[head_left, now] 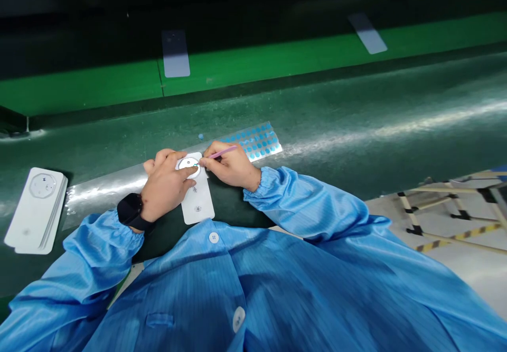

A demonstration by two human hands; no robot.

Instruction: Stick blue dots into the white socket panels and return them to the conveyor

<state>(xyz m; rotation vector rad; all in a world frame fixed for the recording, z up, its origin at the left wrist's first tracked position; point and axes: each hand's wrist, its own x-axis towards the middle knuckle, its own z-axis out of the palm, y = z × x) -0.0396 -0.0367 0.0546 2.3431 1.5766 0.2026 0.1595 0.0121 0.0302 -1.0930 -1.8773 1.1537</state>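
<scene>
My right hand [230, 166] pinches a thin pink pick [222, 153], and its tip touches the round recess [189, 167] at the top of a white rectangular panel [198, 202]. My left hand [164, 184] grips that panel's upper end, with the fingers curled over its left side and the thumb near the recess. The hand hides part of the panel. A sheet of small blue round stickers [257, 141] lies just beyond my right hand. One loose blue dot [200, 136] sits near the sheet's left end.
A stack of white panels [36, 211] lies on the green belt [317, 140] to my left. A clear film [103, 188] lies under my hands. Two pale panels [175, 53] stand on the far green ledge. A taped frame [447, 220] stands on the floor at right.
</scene>
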